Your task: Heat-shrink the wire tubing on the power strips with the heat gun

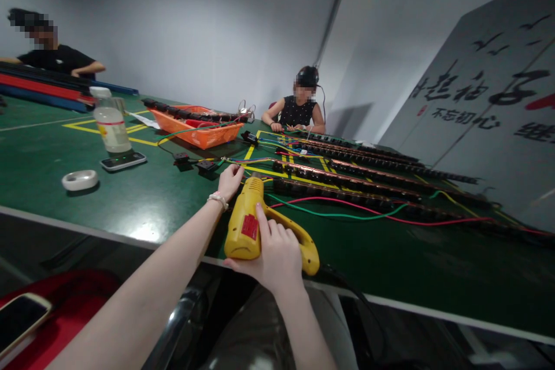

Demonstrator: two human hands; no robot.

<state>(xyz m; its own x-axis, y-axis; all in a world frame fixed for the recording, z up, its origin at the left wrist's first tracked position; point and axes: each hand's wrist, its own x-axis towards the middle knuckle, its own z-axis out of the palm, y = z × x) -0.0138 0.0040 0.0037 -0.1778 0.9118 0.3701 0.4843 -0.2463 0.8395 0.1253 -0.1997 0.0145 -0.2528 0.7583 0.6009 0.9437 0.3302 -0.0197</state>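
Observation:
My right hand (277, 251) is wrapped round the grip of a yellow heat gun (247, 217) with a red label, its nozzle pointing away across the green table (143, 202). My left hand (229, 180), a bead bracelet on its wrist, reaches past the gun's nozzle with fingers closed on a bundle of coloured wires (243, 160) at the near end of a long black power strip (347, 178). Several more strips lie in parallel to the right. Red and green wires (342, 211) trail along the table beside them.
An orange tray (197, 127) holding black strips sits at mid-table, with a plastic bottle (111, 124), a phone (124, 161) and a white tape roll (80, 180) to the left. Two people sit at the far side. Another phone (19, 318) lies on something red at my lower left.

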